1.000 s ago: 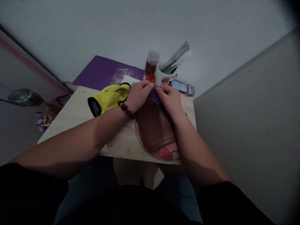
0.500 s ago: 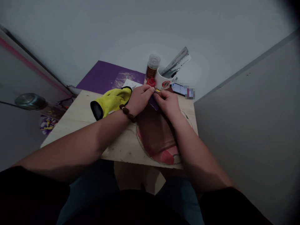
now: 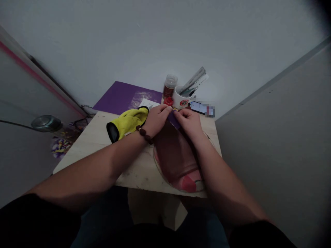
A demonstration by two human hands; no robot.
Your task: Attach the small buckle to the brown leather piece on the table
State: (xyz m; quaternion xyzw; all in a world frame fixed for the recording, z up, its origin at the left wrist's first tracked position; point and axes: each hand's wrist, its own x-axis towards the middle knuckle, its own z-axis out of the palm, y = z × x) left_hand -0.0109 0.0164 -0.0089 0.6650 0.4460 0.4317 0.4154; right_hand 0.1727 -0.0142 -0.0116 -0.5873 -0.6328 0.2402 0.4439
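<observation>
My left hand point(image 3: 156, 119), with a bead bracelet on its wrist, and my right hand point(image 3: 190, 122) meet over the far side of a small wooden table point(image 3: 108, 144). Both pinch a small purple piece point(image 3: 172, 119) between fingertips. Something small and yellow shows at its top edge. Under my hands lies a round transparent sheet over a brownish-red shape point(image 3: 178, 160). A yellow glove point(image 3: 127, 120) with a black cuff lies just left of my left hand.
A purple sheet point(image 3: 121, 98) lies behind the table by the wall. A white mug point(image 3: 181, 100) holds rulers and pens, with a brown jar point(image 3: 169, 86), a red cap point(image 3: 168, 101) and a phone point(image 3: 200, 107) nearby. A door with a metal knob point(image 3: 44, 122) is left, a panel right.
The view has tilted, so everything sits lower in the picture. My hands stay pinched together on the purple piece, with only slight finger shifts.
</observation>
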